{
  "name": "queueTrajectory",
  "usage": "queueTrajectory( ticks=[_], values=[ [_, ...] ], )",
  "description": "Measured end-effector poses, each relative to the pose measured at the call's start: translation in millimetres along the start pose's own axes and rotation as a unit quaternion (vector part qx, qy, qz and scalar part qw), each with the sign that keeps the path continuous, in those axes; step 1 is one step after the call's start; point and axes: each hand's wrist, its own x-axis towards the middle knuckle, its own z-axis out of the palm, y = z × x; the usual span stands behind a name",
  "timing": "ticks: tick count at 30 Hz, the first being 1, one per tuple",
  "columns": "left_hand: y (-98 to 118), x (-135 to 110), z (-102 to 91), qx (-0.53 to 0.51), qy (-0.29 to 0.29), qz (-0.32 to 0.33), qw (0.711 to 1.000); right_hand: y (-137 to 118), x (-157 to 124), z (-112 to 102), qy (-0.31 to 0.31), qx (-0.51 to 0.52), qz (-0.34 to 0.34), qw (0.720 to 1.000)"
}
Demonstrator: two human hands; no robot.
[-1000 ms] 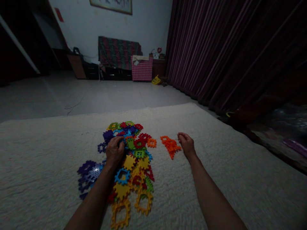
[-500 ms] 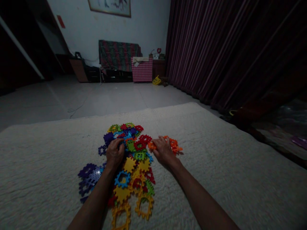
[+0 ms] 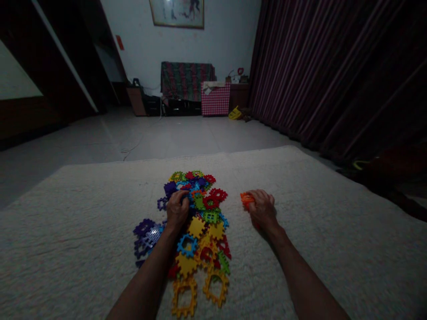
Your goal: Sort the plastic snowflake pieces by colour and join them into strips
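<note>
A long heap of flat plastic interlocking building pieces with toothed edges lies on the cream blanket. My left hand (image 3: 178, 209) rests on the heap's left side with its fingers curled, beside blue pieces; what they grip is hidden. To the right, apart from the heap, my right hand (image 3: 264, 208) is closed over orange interlocking pieces (image 3: 247, 200), which show at its left edge. Red frame pieces (image 3: 218, 194) lie between the hands. Yellow pieces (image 3: 187, 265) and a light blue frame piece (image 3: 187, 245) are nearer me. Purple pieces (image 3: 144, 227) spread out at the left.
The cream blanket (image 3: 333, 231) covers the surface beneath. Beyond its far edge is a tiled floor (image 3: 187, 133) with a thin cable. A red-checked cloth (image 3: 215, 100) and a draped cabinet stand by the wall. Dark curtains (image 3: 300, 66) hang at the right.
My view has turned left. My right hand has moved away from the heap to the right, drawing the orange pieces along and bunching them under it. My left hand stays on the heap.
</note>
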Motion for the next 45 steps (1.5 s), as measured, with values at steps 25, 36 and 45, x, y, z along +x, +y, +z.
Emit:
queueTrajectory(
  ticks=[25, 36, 45],
  values=[
    [-2, -2, 6.8, 0.101, -0.058, 0.101, 0.988, -84, -34, 19, -0.157, 0.281, -0.214, 0.922],
    [6, -11, 7.0, 0.175, -0.09, 0.091, 0.976, -79, -33, 28, -0.1, 0.278, -0.18, 0.938],
    [-3, -4, 6.9, 0.105, -0.127, 0.13, 0.978, -79, -31, 32, -0.114, 0.246, -0.212, 0.939]
  ],
)
